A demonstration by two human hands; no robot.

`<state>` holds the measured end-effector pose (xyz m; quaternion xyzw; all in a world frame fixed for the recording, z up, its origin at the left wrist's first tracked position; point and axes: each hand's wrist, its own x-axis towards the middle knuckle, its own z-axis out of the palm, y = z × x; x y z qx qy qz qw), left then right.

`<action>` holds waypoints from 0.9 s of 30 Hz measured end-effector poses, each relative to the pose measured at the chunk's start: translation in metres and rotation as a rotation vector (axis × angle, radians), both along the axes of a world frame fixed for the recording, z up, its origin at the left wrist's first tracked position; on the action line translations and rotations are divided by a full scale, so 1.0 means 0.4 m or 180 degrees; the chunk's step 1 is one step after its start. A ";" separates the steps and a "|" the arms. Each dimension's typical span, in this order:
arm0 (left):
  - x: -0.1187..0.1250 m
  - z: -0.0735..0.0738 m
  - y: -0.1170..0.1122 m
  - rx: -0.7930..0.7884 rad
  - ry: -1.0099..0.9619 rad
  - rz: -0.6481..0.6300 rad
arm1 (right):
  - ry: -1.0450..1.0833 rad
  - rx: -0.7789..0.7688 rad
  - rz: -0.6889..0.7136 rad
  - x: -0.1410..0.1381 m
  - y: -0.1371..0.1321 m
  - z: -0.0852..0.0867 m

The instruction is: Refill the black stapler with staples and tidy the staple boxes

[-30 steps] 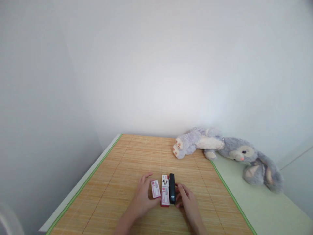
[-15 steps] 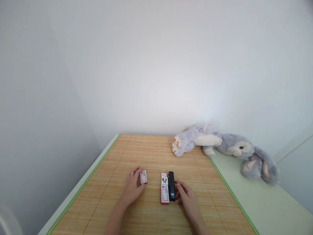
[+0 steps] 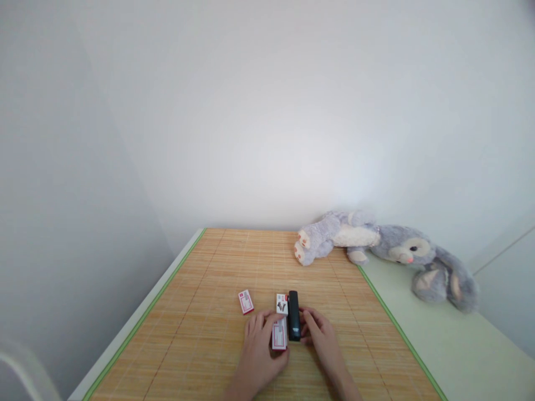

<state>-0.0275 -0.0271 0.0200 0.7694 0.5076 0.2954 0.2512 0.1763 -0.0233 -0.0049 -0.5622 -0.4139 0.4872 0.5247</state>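
My left hand (image 3: 259,352) is closed around a small pink-and-white box (image 3: 279,337), fingers at its far end and thumb at its near end. Directly beyond that lies another small white box (image 3: 281,304) with a dark stapler picture and a red mark. A black stapler (image 3: 293,316) lies lengthwise to the right of both boxes. Along its right side, my right hand (image 3: 321,337) has its curled fingers touching the edge; the fingertips are partly hidden. A second pink-and-white box (image 3: 246,302) sits apart on the left, slightly turned, with no hand on it.
A bamboo mat (image 3: 200,334) with green edging covers much of the pale table (image 3: 455,340). At the back right lies a grey plush rabbit (image 3: 355,236), partly on the mat. White walls (image 3: 267,111) stand behind and to the left. A pale curved object (image 3: 25,370) shows at the lower left.
My left hand has let go of the left box and moved right and nearer, onto the near pink-and-white box, which has shifted slightly left. My right hand has stayed beside the stapler.
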 end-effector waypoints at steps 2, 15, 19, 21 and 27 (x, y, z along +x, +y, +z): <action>-0.019 -0.006 0.004 0.0051 -0.0011 0.0133 | -0.0020 0.0020 0.0002 -0.001 0.002 -0.004; -0.114 -0.040 0.119 0.0499 0.0699 0.1133 | -0.0097 -0.0016 -0.0025 -0.007 -0.003 0.011; -0.130 -0.034 0.111 0.0493 0.0820 0.1119 | -0.0425 -0.0007 -0.0190 -0.030 0.003 0.028; -0.139 -0.035 0.093 0.0525 0.0867 0.1119 | -0.0789 0.0083 -0.0331 -0.041 0.010 0.028; -0.174 -0.039 0.006 0.0528 0.0940 0.1579 | -0.1397 0.0223 -0.0381 -0.050 0.018 0.010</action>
